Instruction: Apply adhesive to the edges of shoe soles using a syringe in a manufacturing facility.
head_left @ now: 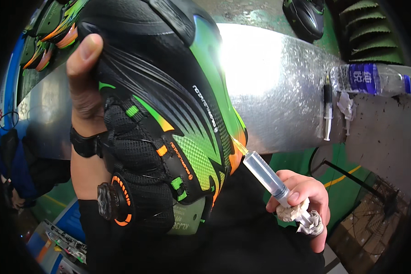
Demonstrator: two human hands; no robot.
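Note:
A black and green sports shoe [141,68] with orange accents and a round lacing dial fills the middle of the view, tilted. My left hand [86,82] grips it from the left side, thumb on the black upper; the other fingers are hidden behind the shoe. In my right hand [308,194] is a clear syringe [264,172], with whitish wrapping around its rear end. Its thin yellow tip points up and left, at the orange and green edge of the sole, and seems to touch it.
Behind the shoe stretches a shiny metal worktop [278,105]. On the right lie a plastic bottle [360,78] with a purple label and another syringe [327,109]. More shoes [55,32] stand at upper left, a black one [306,18] at upper right. A fan [374,205] is at lower right.

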